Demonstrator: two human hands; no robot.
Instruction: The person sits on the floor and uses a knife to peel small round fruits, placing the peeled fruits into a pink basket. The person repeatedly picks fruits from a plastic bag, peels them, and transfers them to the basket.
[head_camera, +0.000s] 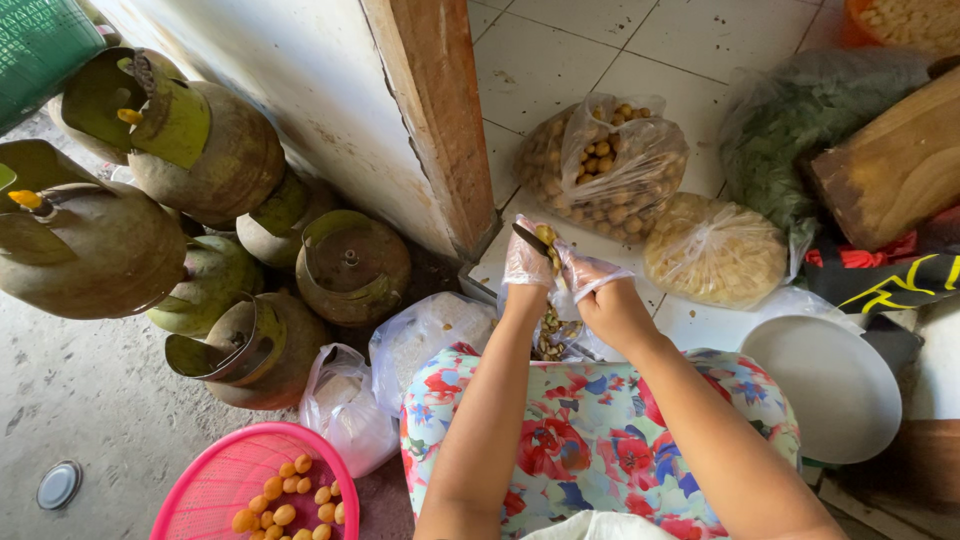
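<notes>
A small round fruit (545, 235), light and probably slippery, is being pinched mid-frame by the gloved right hand (590, 280) while the left hand (527, 262) is gripping a knife (528, 238).

Green gas cylinders (150, 220) crowd the far left beside a wooden post (437, 110). A pink basket (235, 480) of yellow fruit sits near left. A white bowl (830, 385) rests right, with a bag of greens (800, 125) far right.

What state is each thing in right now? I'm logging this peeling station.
left hand: gloved, gripping a knife
right hand: gloved, holding a small fruit
fruit bag: open, nearly full
pale bag: knotted shut
pink basket: holds few peeled fruits
white bowl: empty
</notes>
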